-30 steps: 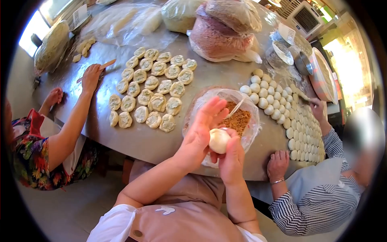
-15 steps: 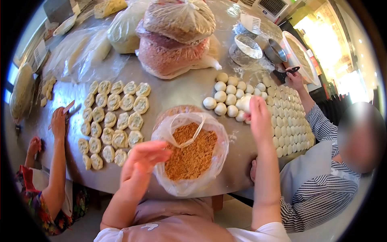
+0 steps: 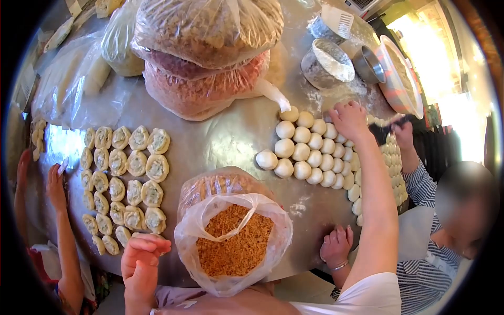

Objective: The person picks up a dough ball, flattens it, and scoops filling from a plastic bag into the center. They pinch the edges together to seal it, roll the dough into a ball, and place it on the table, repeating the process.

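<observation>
My left hand (image 3: 144, 260) is raised beside the open plastic bag (image 3: 184, 247), its fingers loosely bent and nothing visible in them. Brown crumbly filling (image 3: 236, 244) fills that bag. On the right, my right hand (image 3: 350, 122) reaches down at the far edge of the rows of smooth dough balls (image 3: 301, 152). Its fingers are curled downward, and whatever is under them is hidden. Left of the bag sit rows of folded dough pieces (image 3: 135, 163) with pale, greenish centres.
Big bags of filling (image 3: 205, 89) are stacked at the back. A flour-dusted metal bowl (image 3: 328, 63) and a plastic tub (image 3: 399, 79) stand back right. A co-worker's hand (image 3: 403, 134) grips a black-handled tool; their other hand (image 3: 336, 245) rests nearby. Another person's hand (image 3: 55, 186) is far left.
My right hand has moved away from me to the far edge of the dough balls. My left hand has drawn back to the left. The camera view has shifted.
</observation>
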Available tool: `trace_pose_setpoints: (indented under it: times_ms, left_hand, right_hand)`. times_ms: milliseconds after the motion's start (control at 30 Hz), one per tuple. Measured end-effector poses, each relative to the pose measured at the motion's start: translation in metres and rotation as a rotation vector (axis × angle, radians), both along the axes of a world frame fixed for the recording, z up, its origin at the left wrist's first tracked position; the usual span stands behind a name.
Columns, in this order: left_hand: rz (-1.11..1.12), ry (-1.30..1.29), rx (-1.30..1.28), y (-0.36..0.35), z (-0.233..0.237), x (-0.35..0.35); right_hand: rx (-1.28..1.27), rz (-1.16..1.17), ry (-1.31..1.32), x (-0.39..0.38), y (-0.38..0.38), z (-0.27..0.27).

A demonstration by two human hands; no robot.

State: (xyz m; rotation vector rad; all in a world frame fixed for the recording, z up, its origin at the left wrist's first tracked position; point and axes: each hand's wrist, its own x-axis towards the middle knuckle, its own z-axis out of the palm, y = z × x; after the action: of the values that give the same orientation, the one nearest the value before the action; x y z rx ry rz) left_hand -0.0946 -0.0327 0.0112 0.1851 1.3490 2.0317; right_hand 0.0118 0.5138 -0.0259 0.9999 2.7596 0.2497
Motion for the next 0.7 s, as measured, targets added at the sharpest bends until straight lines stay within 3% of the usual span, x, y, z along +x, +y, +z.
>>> trace_pose_setpoints:
  times_ms: [233, 467, 567, 667, 700]
  left_hand:
    - [-0.069, 0.011, -0.017, -0.002, -0.002, 0.003]
    - [-0.051, 0.028, -0.036, -0.021, 0.009, 0.021]
    - [0.041, 0.110, -0.081, -0.052, -0.002, 0.016]
    - [0.328, 0.167, -0.269, -0.093, -0.022, 0.010]
    - [0.407, 0.243, -0.318, -0.114, -0.041, 0.004]
  right_hand:
    - [0.076, 0.005, 0.012, 0.012, -0.008, -0.010]
    - [-0.062, -0.068, 0.036, 0.022, -0.014, -0.004]
    - [-0.184, -0.098, 0.762, 0.039, 0.001, -0.003]
    - [-0.448, -0.226, 0.998, 0.061, -0.044, 0.029]
    - [-0.538, -0.283, 0.916, 0.069, -0.067, 0.046]
